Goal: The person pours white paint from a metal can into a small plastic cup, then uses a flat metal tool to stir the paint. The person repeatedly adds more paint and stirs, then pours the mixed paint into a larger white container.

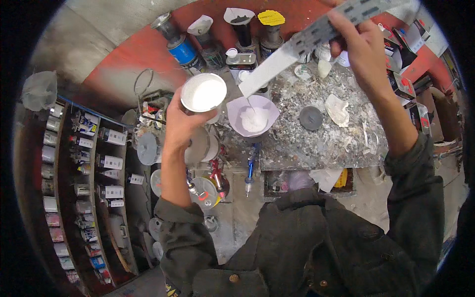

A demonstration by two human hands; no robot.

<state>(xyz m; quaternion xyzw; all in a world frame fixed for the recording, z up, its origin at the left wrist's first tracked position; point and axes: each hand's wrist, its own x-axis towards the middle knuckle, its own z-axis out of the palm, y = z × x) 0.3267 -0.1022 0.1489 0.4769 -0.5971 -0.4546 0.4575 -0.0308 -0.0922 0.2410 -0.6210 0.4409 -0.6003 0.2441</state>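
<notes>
My left hand (177, 123) is closed round a cup of white paint (203, 93), held level above the bench to the left of a paper paint strainer (271, 112). White liquid sits in the strainer's cone. At upper right, my right hand (363, 52) grips a long flat mixing stick (272, 68), with dark marks along its upper part and white paint on its lower end. Its tip points down over the strainer, and a thin white strand hangs from it into the cone. What stands under the strainer is mostly hidden.
Paint-crusted bench (292, 143) carries a grey lid (310, 118), a crumpled white paper (337, 110) and several cans with used strainers behind. Spray guns, one with a blue handle (251, 163), hang at the front edge. Shelves of cans (81, 190) stand left; boxes (401, 84) right.
</notes>
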